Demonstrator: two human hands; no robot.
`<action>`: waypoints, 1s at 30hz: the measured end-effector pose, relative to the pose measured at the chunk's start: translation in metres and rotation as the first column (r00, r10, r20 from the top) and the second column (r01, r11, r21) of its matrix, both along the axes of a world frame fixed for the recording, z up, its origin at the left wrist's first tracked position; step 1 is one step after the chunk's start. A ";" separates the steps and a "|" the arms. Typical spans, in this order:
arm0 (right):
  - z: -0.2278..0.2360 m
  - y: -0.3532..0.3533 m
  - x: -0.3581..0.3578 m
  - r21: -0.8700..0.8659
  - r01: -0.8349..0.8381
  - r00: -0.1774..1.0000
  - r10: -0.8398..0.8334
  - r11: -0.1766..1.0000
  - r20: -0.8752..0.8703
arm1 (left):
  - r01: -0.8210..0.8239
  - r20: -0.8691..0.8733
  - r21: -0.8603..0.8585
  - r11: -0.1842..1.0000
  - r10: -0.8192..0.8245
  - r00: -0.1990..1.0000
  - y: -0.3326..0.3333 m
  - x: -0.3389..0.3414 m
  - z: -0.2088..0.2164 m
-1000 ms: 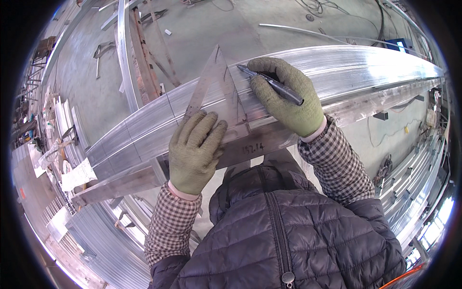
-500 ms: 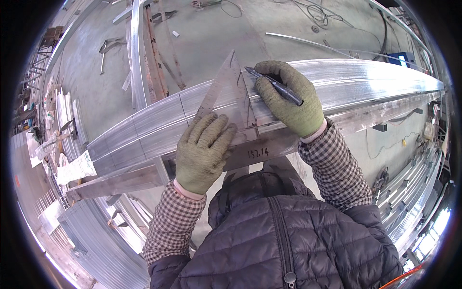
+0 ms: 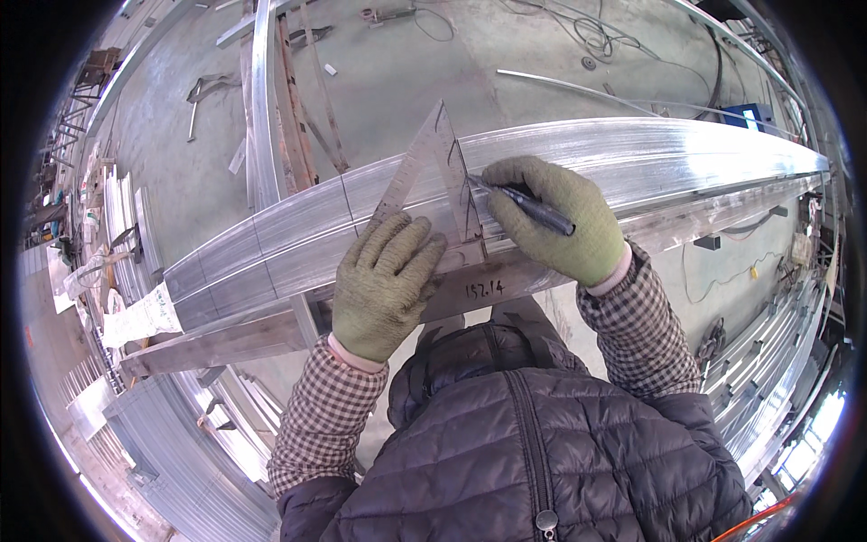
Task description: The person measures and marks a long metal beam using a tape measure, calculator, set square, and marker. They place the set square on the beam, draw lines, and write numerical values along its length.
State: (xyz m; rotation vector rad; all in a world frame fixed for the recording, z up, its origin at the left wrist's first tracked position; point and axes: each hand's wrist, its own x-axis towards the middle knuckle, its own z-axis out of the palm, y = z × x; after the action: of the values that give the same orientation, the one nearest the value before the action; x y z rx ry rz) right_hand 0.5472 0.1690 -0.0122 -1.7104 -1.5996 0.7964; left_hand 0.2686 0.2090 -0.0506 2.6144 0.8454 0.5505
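Observation:
A clear triangular set square [image 3: 459,197] lies across a row of long, shiny metal profiles [image 3: 623,154] in front of me. My gloved left hand [image 3: 381,287] is pressed down over its lower left corner, fingers close together and bent onto it. In my gloved right hand [image 3: 571,217] is a dark marker pen [image 3: 544,213], gripped between thumb and fingers. Its tip meets the right edge of the set square, about halfway along that side. Dark lines cross the profiles to the left. Whether the tip is leaving a mark is too small to see.
A metal beam [image 3: 519,273] with handwriting runs under the profiles on my side. A white sheet [image 3: 144,316] hangs at their left end. Beyond lie a thin rod [image 3: 578,90], cables [image 3: 605,32] and upright metal bars [image 3: 264,108]. More profiles [image 3: 194,461] are stacked at lower left.
My right hand has moved down and slightly right with the marker, and the pen tip has slid down along the set square's right edge. The left hand has barely moved.

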 end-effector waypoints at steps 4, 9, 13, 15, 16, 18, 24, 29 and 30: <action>0.011 -0.019 0.001 -0.078 -0.048 0.999 0.048 0.996 -0.003 | 0.004 -0.005 -0.005 1.000 -0.004 1.000 0.000 -0.001 -0.001; 0.021 -0.043 0.003 -0.078 -0.137 0.991 0.137 0.988 -0.002 | 0.009 -0.044 -0.024 1.000 -0.010 0.999 -0.001 -0.005 -0.003; 0.024 -0.057 0.013 -0.050 -0.078 0.997 0.078 0.996 0.004 | 0.014 -0.022 -0.034 0.999 -0.015 1.000 0.001 -0.007 -0.007; 0.024 -0.064 0.024 -0.042 0.002 0.999 -0.004 0.999 -0.034 | 0.021 -0.020 -0.032 0.999 -0.022 1.000 0.003 -0.007 -0.006; 0.022 -0.068 0.031 -0.052 0.057 0.994 -0.062 0.997 -0.093 | 0.033 -0.010 -0.011 0.999 -0.033 0.999 0.004 -0.006 -0.005; 0.016 -0.073 0.046 -0.066 0.156 0.963 -0.167 0.985 -0.211 | 0.050 0.009 0.015 0.999 -0.050 0.999 0.003 0.000 -0.002; -0.007 -0.082 0.101 -0.039 0.313 0.879 -0.305 0.949 -0.367 | 0.137 0.064 0.067 0.988 -0.142 0.988 -0.005 0.065 -0.005; -0.014 -0.073 0.143 -0.050 0.329 0.859 -0.321 0.943 -0.398 | 0.146 0.018 0.007 0.989 -0.146 0.989 -0.008 0.123 -0.004; -0.014 -0.072 0.150 -0.062 0.297 0.861 -0.295 0.953 -0.414 | 0.133 -0.003 -0.014 0.991 -0.133 0.991 -0.009 0.127 -0.002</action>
State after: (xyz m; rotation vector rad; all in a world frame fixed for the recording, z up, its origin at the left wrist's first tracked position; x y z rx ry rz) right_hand 0.6973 0.0967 -0.0265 -1.5948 -1.0165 0.9257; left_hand 0.3953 0.2000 -0.0522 2.6359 0.6677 0.5014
